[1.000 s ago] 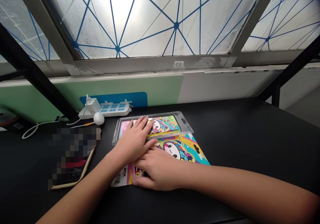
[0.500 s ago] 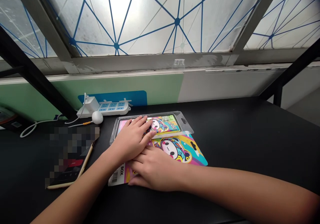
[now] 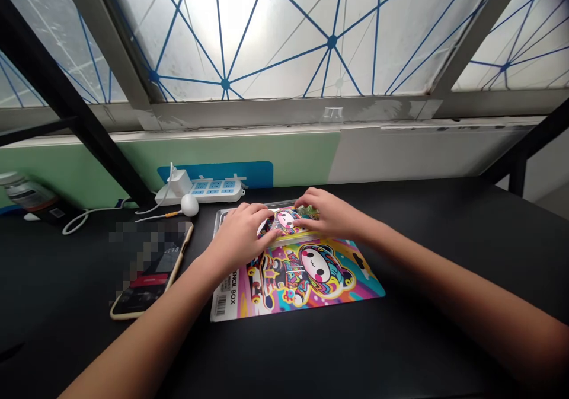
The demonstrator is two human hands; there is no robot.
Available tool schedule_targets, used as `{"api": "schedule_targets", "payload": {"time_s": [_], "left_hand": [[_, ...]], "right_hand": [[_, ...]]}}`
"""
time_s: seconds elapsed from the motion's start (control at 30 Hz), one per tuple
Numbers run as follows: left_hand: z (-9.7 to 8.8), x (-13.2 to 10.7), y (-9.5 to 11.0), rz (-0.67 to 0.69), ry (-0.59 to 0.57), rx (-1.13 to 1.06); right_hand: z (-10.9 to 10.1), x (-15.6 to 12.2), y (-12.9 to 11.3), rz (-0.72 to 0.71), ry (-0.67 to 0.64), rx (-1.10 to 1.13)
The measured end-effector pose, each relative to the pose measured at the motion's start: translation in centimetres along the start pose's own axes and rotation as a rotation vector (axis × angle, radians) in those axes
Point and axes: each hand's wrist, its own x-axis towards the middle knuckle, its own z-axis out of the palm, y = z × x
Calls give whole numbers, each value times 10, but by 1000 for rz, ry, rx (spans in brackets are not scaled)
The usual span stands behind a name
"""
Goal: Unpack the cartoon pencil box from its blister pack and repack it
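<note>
On a smooth, matte black table (image 3: 302, 357), a flat printed card (image 3: 315, 271) lies with its rounded corners and hanging slot showing; a cartoon bear in pink, teal and yellow covers its glossy face. Just behind it, at the card's far edge, sits a clear plastic tray (image 3: 296, 242) with a thin, shiny rim, and in it a slim oblong box (image 3: 285, 220) in the same bright print.

The left hand (image 3: 242, 233) arches over the left part of the tray, fingers bent and close together, thumb spread away from them. The right hand (image 3: 329, 212) curls over the right end, its thumb and fingertips at the box. A gap shows between thumb and fingers on each, but one cannot tell whether either grips the box or only touches it.

To the left lies a flat phone (image 3: 160, 268) with a pale edge, partly blurred out. Behind it rests a long white plastic power strip (image 3: 217, 191).
</note>
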Motion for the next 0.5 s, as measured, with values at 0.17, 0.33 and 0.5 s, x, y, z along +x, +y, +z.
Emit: {"api": "schedule_targets", "payload": {"time_s": [0.17,0.33,0.5], "left_hand": [[4,1,-2,0,-11,-2],[5,1,-1,1,-14,1],[2,1,1,10,-22,20]], "right_hand": [[-12,2,29,60,-153,47],[-11,2,30,72,-212,48],[-10,4,27,87,-195,9]]}}
